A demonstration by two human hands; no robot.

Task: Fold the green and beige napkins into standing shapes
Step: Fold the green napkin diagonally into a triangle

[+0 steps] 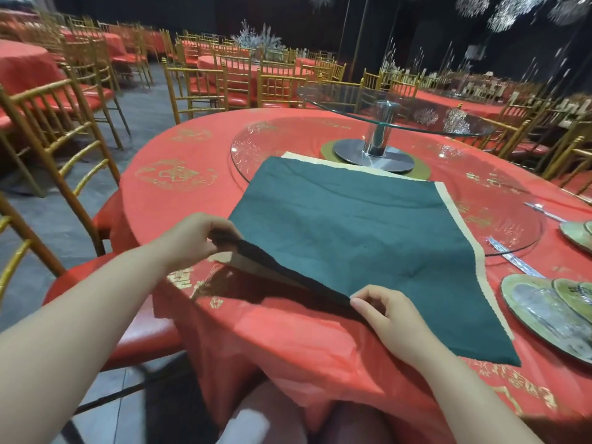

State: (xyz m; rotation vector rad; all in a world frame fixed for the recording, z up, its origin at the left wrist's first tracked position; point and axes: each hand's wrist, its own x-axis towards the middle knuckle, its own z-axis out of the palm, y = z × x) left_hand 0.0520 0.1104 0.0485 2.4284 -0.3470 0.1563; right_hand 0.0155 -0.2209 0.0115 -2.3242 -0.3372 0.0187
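A red cloth with gold motifs is covering the round counter (179, 200) across the middle of the frame. A wide glass disc (256, 145) is lying flat on it, and a round metal base (374, 158) is standing at its centre on a gold mat (326, 149), with a steel post (381, 129) holding up a second glass shelf (336, 97). At the right edge, greenish plates (544, 318) are sitting near silver cutlery (515, 259). Gold chairs (54, 129) with red seats are ringing other red tables (22, 65) at upper left. Sparkling ornaments (512, 11) are hanging at upper right.
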